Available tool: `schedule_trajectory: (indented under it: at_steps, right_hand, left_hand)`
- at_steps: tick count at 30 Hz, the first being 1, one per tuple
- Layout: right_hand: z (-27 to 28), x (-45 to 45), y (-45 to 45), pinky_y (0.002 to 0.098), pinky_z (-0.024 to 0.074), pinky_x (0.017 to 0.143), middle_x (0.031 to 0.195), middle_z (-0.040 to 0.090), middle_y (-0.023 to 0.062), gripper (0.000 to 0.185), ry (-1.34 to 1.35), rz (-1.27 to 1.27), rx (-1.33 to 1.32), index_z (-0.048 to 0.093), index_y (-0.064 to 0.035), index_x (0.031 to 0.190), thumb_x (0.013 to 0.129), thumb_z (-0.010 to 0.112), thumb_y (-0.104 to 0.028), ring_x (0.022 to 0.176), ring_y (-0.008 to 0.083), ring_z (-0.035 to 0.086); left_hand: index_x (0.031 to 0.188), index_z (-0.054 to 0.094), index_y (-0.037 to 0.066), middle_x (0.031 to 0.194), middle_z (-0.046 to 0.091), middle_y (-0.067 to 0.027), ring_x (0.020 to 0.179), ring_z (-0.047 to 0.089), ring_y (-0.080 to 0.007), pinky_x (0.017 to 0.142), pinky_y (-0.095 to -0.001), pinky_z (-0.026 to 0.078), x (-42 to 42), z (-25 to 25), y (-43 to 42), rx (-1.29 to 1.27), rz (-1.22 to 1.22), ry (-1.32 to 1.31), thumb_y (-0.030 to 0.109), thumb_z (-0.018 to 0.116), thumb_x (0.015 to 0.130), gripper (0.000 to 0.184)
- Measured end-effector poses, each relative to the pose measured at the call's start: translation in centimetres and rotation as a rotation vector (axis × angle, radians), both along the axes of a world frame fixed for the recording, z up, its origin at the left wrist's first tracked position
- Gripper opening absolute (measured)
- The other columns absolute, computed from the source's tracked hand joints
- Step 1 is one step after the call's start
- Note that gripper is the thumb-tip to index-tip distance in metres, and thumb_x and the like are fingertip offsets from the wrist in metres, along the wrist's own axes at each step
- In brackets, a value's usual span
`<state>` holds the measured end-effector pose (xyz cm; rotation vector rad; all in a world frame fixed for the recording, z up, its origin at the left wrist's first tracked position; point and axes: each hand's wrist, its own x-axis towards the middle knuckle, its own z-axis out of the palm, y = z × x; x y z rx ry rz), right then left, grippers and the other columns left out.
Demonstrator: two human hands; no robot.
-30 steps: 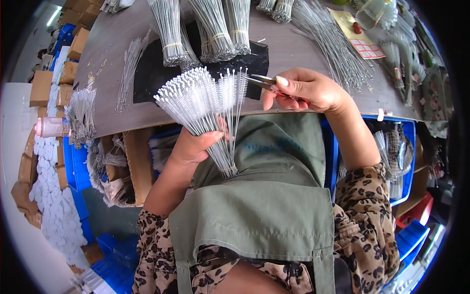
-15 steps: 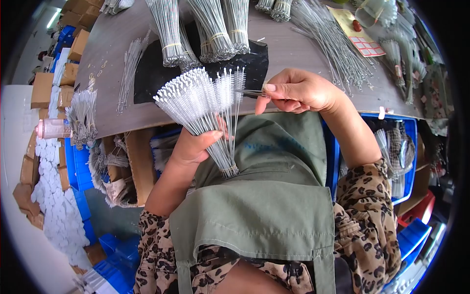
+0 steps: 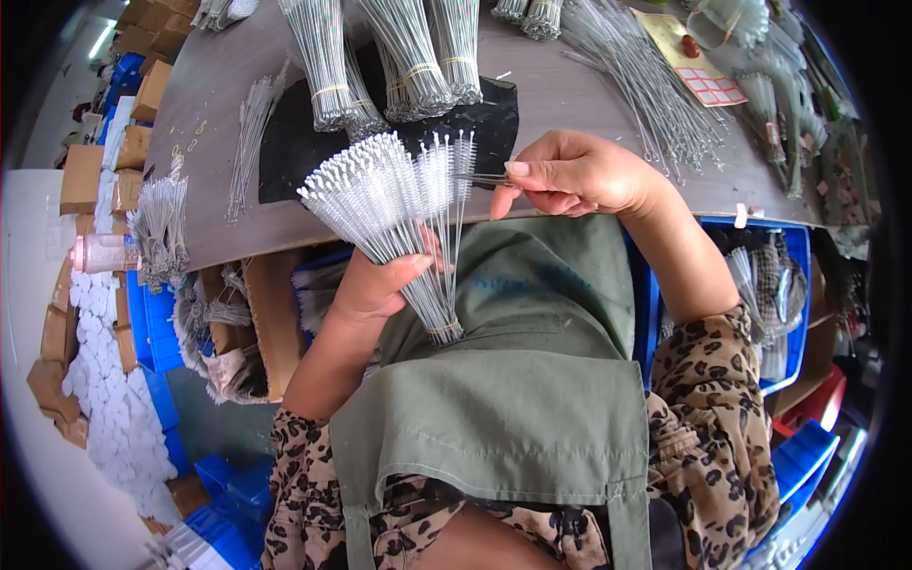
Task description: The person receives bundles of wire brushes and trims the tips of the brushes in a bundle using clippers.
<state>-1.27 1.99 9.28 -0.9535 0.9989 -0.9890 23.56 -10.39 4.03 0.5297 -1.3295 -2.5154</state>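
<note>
A fanned bundle of thin wire brushes (image 3: 366, 195) with white bristles is gripped around its stems by my left hand (image 3: 385, 282), over the apron. The brush heads point up and their lower ends are gathered near a band. My right hand (image 3: 579, 176) is closed on a pair of scissors (image 3: 489, 179), whose thin blades reach left to the outermost brushes on the right side of the fan. The scissors' handles are mostly hidden by my fingers.
On the grey table (image 3: 560, 104), banded wire bundles (image 3: 408, 57) rest on a black sheet (image 3: 285, 142). Loose wires (image 3: 646, 85) and a yellow card (image 3: 698, 71) lie at the right. A pink-capped bottle (image 3: 104, 253) stands left. Blue bins (image 3: 803, 285) sit below the table.
The scissors have moved left and down from beside the fan to its right-hand brushes, and their blades have come together. My left hand has barely moved.
</note>
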Motion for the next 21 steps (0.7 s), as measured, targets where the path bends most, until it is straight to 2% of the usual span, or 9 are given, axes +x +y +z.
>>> schedule_trajectory:
  at_steps: [10, 13, 16, 21]
  right_hand:
    - [-0.09, -0.02, -0.01, 0.0188, 0.0198, 0.036, 0.047, 0.034, -0.0055, 0.045, 0.026, -0.008, 0.0, 0.061, 0.0109, 0.093, 0.092, 0.047, -0.032, 0.039, 0.0023, 0.028]
    - [-0.16, 0.05, 0.04, 0.0185, 0.0199, 0.035, 0.047, 0.034, -0.0068, 0.04, 0.016, -0.024, -0.008, 0.064, 0.0062, 0.092, 0.091, 0.05, -0.031, 0.038, 0.0017, 0.025]
    - [-0.19, -0.06, 0.02, 0.0194, 0.0198, 0.036, 0.047, 0.034, -0.0051, 0.044, 0.043, -0.008, -0.039, 0.061, 0.0117, 0.094, 0.092, 0.048, -0.031, 0.039, 0.0028, 0.028]
    - [0.48, -0.22, 0.21, 0.0194, 0.0185, 0.036, 0.048, 0.032, -0.0054, 0.046, 0.089, -0.032, -0.067, 0.062, 0.0082, 0.092, 0.093, 0.044, -0.034, 0.039, 0.0026, 0.026]
  left_hand:
    - [0.109, 0.048, 0.006, 0.09, 0.053, -0.005, 0.078, 0.057, -0.0177, 0.075, -0.0424, 0.052, -0.09, 0.06, 0.09, -0.014, -0.006, -0.007, 0.001, 0.06, 0.071, 0.04]
    - [0.108, 0.047, 0.006, 0.09, 0.053, -0.0051, 0.077, 0.057, -0.0176, 0.075, -0.042, 0.053, -0.19, 0.15, 0.06, -0.035, -0.014, -0.011, 0.001, 0.06, 0.071, 0.04]
    - [0.108, 0.047, 0.006, 0.089, 0.053, -0.0051, 0.077, 0.057, -0.0175, 0.075, -0.0418, 0.053, -0.25, 0.26, 0.17, -0.048, -0.007, -0.018, 0.001, 0.06, 0.071, 0.04]
    - [0.109, 0.047, 0.005, 0.09, 0.054, -0.0055, 0.078, 0.058, -0.0176, 0.075, -0.042, 0.052, -0.33, 0.51, 0.32, -0.032, 0.0, -0.016, 0.0, 0.059, 0.071, 0.04]
